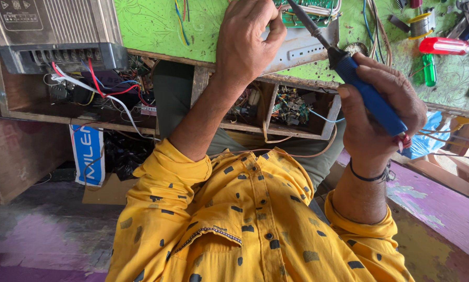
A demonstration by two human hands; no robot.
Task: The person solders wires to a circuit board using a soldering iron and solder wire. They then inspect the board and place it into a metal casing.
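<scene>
Blue-handled soldering iron (367, 89) in the person's right hand (380, 112), fingers clamped round the grip, its dark tip angled up-left to the green circuit board (302, 13) at the far edge of view. The left hand (247, 39) is closed on the near edge of the board's pale metal chassis (297, 49), fingers curled tight, steadying it on the green-patterned worktop (156, 23).

Judged from the pose, the work in hand is a solder joint on the board: iron brought in, chassis braced, tip at or just short of the board; actual contact is cut off by the frame top, so can't tell. The next move likely calls for a fine, steady tip placement w/ the left hand keeping the chassis from sliding, and care not to brush the coloured wires (181, 18) hanging nearby.

Room is tight. The chassis sits near the worktop's front edge, overhanging the open wooden compartments (276, 107) below, which are stuffed w/ loose components & wires. To the right lie a red-handled screwdriver (446, 46), a green-handled tool (428, 70) and assorted metal bits, close to the iron's elbow room. To the left a grey metal power unit (52, 31) sits well apart from both hands, red & white leads trailing under it. Freest space for movement is the green surface between that unit and the left hand. The yellow shirt (245, 219) fills the foreground; forearms cross the edge from below.
</scene>
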